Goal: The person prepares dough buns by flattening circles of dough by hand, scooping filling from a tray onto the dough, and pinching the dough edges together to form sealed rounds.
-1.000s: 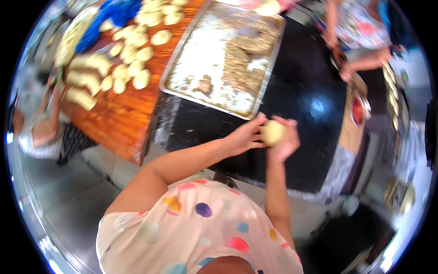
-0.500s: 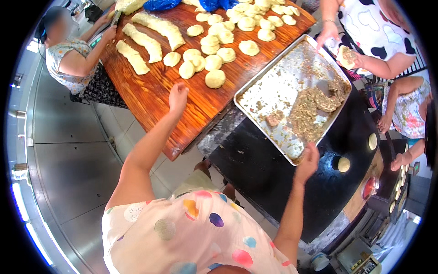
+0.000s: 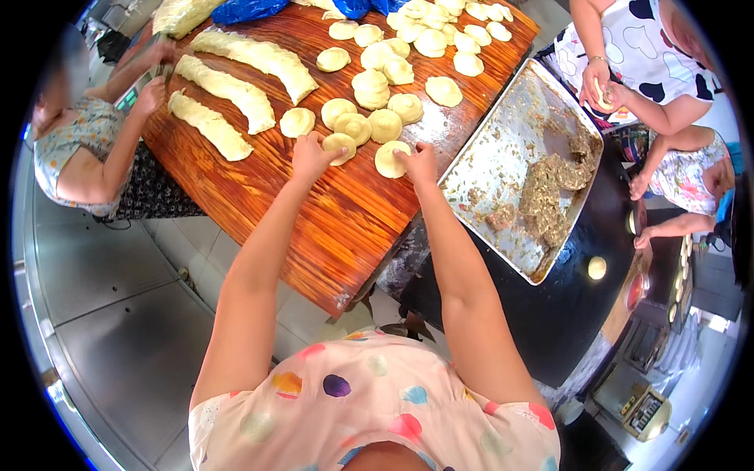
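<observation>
On the wooden table, my left hand pinches the left edge of a pale dough round. A second dough round lies to its right, gripped at its right edge by the thumb and fingers of my right hand. Just beyond them sit more dough rounds, some overlapping. Three long dough strips stretch across the table to the left. Beside my right arm is a metal tray with a brown, green-flecked filling heaped toward its right side.
A black griddle lies under the tray, with one dough round on it. Blue plastic covers part of the table's far edge. One co-worker stands at the left. Others work at the right, one with dough in hand.
My right hand has left the tray's near edge and come over to the table. My left hand has moved forward. Both now grip dough rounds. The right co-worker's hands have come together.
</observation>
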A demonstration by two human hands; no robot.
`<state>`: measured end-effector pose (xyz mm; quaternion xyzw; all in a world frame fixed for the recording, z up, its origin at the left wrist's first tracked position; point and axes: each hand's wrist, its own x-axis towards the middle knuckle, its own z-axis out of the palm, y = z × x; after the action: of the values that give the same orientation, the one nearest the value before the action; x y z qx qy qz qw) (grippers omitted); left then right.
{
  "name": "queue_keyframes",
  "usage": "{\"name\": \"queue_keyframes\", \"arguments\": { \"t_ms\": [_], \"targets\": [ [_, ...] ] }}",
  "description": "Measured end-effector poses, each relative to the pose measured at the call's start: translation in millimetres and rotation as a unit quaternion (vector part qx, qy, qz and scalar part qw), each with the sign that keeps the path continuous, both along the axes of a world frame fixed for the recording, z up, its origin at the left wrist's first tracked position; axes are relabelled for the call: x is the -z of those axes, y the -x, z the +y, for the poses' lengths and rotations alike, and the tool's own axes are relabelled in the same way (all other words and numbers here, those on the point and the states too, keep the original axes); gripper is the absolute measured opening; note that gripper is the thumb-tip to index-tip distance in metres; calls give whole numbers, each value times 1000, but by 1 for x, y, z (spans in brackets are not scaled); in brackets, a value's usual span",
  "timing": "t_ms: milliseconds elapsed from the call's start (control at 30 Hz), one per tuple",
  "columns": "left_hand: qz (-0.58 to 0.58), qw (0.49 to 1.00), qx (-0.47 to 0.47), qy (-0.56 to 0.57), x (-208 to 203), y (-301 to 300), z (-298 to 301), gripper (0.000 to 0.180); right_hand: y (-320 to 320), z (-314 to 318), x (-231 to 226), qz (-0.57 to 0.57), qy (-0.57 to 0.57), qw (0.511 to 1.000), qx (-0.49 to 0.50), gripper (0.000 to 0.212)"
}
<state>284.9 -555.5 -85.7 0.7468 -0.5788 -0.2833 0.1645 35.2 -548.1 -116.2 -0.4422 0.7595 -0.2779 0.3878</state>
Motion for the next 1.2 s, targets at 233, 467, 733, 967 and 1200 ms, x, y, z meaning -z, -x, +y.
{"name": "queue_keyframes", "arguments": {
  "t_ms": [233, 467, 733, 967, 1200],
  "targets": [
    [305, 946, -114, 15, 0, 35, 56, 40, -3, 76, -26, -77, 98, 987, -98, 37],
    [510, 812, -91, -269, -35, 100, 141, 40, 94, 241, -96, -181, 119, 976, 37, 23],
    [356, 889, 146, -247, 27, 238, 208, 42, 217, 395, -67, 327, 172, 928, -48, 30],
    [326, 892, 305, -75, -14, 287, 225, 16, 247, 432, -38, 210, 117, 936, 257, 35],
    [238, 852, 423, -199, 37, 375, 299, 36, 242, 369, 26, 172, 48, 923, 341, 44]
  ]
}}
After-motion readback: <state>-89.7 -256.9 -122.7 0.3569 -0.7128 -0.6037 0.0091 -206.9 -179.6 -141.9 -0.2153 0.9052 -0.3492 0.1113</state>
